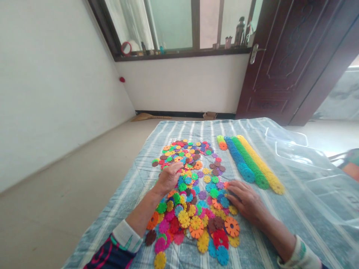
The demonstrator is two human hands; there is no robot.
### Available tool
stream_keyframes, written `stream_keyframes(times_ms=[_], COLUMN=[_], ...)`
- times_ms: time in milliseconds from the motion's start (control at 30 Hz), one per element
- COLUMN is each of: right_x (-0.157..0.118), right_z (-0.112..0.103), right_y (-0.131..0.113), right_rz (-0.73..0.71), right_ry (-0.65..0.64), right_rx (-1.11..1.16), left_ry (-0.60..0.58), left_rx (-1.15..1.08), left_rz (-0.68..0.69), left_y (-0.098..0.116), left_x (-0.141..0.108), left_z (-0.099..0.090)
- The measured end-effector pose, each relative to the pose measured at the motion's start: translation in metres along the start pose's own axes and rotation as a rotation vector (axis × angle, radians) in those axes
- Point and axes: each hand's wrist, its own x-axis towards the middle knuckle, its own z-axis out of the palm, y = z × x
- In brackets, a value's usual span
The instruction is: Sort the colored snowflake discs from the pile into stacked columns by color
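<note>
A left hand (168,178) reaches over a pile of notched plastic discs (195,222) on a striped cloth (109,228), its fingers curled down and drawn together, its wrist raised above the pieces; whether a disc is caught between the fingertips cannot be told. The right hand (248,200) lies low and palm down at the pile's right edge, loosely open, fingers extended and slightly parted, the fingertips at an orange disc (226,185). Both forearms come in from the near edge, angled toward each other.

The loose discs, in yellow, red, green, blue, orange, brown, purple and pink, overlap too closely for an exact count. To their right lie three long overlapping rows, one each: a blue row (238,158), a green row (250,162) and a yellow row (260,164), side by side. Just left of the blue row's far end sits one short group (221,140), lime green with a single orange disc on top.

At the cloth's right side stand at least three clear plastic containers (305,155), the cloth showing through their walls. Beyond are one dark red door (291,56) and a windowsill (182,54) holding a round red-rimmed mirror (126,48) and a tall flask (240,31).
</note>
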Motion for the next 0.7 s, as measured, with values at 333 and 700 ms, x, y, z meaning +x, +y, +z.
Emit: stream_keyframes(times_ms=[333, 700], right_x=[-0.002, 0.005], right_z=[0.010, 0.021], right_y=[-0.006, -0.030], right_rz=[-0.011, 0.022], right_ry=[0.027, -0.011], right_rx=[-0.078, 0.083], left_ry=[0.116, 0.328], left_rx=[-0.143, -0.144], left_rz=[-0.189, -0.405], left_y=[-0.016, -0.028], left_x=[-0.016, -0.025], left_z=[-0.012, -0.014])
